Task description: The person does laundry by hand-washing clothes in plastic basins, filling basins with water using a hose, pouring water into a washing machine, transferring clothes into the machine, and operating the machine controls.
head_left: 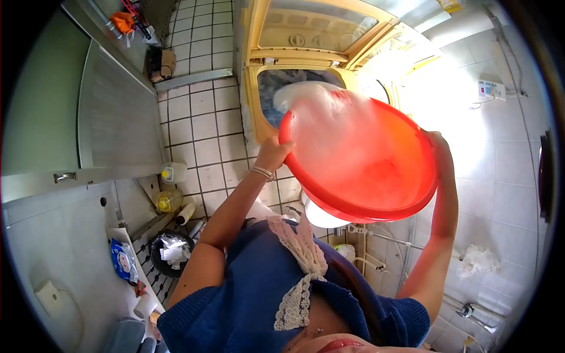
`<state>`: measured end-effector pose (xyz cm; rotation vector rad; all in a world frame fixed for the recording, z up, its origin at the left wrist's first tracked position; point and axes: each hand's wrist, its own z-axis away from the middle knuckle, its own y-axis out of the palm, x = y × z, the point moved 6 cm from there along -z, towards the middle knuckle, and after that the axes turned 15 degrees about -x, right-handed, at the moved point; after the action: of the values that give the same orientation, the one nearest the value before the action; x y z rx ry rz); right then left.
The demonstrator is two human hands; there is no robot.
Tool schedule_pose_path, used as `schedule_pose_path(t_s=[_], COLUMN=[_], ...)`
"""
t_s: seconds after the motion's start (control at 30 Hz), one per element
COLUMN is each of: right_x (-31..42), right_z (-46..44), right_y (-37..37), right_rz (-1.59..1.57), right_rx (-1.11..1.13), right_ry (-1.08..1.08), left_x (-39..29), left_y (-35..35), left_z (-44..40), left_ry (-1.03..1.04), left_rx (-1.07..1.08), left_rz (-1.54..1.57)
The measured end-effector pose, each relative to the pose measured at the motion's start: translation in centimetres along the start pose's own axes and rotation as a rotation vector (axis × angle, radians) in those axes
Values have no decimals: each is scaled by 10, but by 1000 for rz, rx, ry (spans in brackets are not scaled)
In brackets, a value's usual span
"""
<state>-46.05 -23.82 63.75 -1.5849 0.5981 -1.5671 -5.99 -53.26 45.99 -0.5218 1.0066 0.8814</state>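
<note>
A large red plastic basin (385,182) is tilted away from me in both hands. My left hand (274,154) is closed around its left rim, and my right hand (436,144) grips the rim on the right. Foamy water (321,106) runs over the basin's far edge toward the open tub (273,88) of a yellow washing machine (252,109). Bluish, wet-looking contents show inside the tub, partly hidden by the foam. The machine's lid (318,26) stands raised behind it.
Cabinets (118,112) line the left side. Bottles (170,200) and a black bin (170,253) with white paper stand on the tiled floor (206,117) at lower left. Pipes (388,237) run along the right wall. A white socket strip (491,89) hangs there.
</note>
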Motion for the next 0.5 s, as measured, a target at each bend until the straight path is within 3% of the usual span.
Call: schedule_pose_path(t_s=[0.5], right_x=[107], right_z=[-44], right_y=[30], right_rz=[179], right_rx=[137], right_ry=[-148], left_x=[9], left_y=[4], left_z=[-37], left_ry=[-296], left_rx=[231], left_rz=[247])
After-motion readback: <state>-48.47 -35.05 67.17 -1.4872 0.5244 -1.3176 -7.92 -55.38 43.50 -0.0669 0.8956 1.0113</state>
